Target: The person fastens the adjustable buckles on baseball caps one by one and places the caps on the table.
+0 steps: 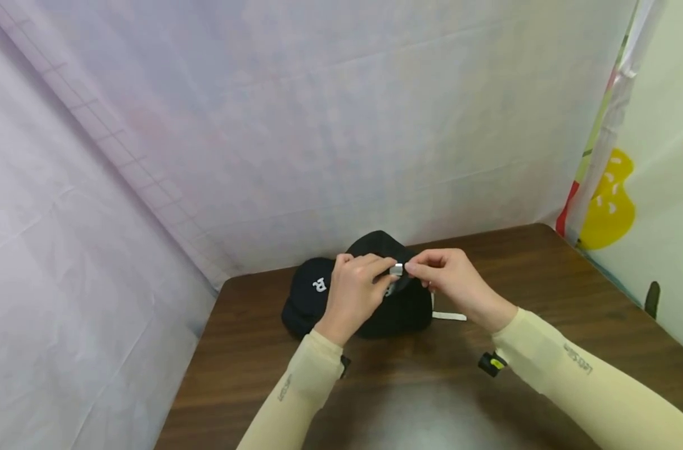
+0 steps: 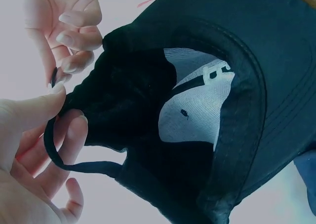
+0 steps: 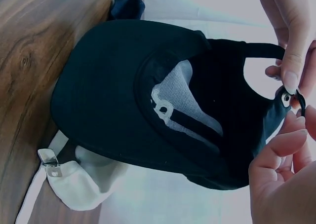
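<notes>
A black baseball cap (image 3: 106, 86) is held up by its back strap (image 2: 89, 168), its inside and pale mesh lining facing the wrist cameras. My left hand (image 1: 355, 284) pinches the strap between thumb and fingers, beside a small metal buckle (image 1: 396, 269). Close to the buckle, my right hand (image 1: 450, 278) pinches the strap's free end (image 3: 302, 105) with thumb and fingertips. An eyelet (image 3: 286, 98) shows near the left thumb in the right wrist view. Fingers partly hide where the strap meets the buckle.
A dark cap (image 1: 307, 294) with a white letter rests on the brown wooden table (image 1: 240, 375), left of the hands. A white cap (image 3: 81, 184) with a buckled strap lies under the held cap. Hanging cloth (image 1: 319, 125) stands behind the table.
</notes>
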Motion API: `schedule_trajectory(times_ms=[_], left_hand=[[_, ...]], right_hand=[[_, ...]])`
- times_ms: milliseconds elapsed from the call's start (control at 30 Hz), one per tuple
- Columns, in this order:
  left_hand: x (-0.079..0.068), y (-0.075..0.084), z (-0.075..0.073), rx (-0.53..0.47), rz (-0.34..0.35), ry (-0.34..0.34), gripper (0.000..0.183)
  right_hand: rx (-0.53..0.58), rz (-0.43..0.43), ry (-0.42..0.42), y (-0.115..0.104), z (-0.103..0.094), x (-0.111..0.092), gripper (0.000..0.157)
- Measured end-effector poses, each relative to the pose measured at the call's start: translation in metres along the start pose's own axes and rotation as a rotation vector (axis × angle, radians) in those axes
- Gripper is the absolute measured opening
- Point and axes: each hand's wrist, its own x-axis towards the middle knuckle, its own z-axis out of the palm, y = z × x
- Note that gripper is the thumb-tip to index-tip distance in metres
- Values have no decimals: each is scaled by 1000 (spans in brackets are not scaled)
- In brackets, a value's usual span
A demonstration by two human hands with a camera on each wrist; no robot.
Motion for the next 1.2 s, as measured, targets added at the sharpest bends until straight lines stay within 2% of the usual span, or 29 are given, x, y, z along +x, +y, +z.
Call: schedule_trajectory(times_ms=[300, 567, 967, 1200], left_hand=[[2, 1, -2, -1, -10, 0, 22], [-3, 0, 2, -14, -16, -7, 22], [2, -2, 0, 6, 3, 9, 24], [-1, -1, -2, 23, 0, 4, 23]], right_hand=[[-63, -35, 44, -2, 0, 0, 32], [-112, -63, 52, 2, 2, -3, 35], [-111, -84, 92, -1, 0, 0, 30], [-130, -98, 88, 0, 2, -2, 31]])
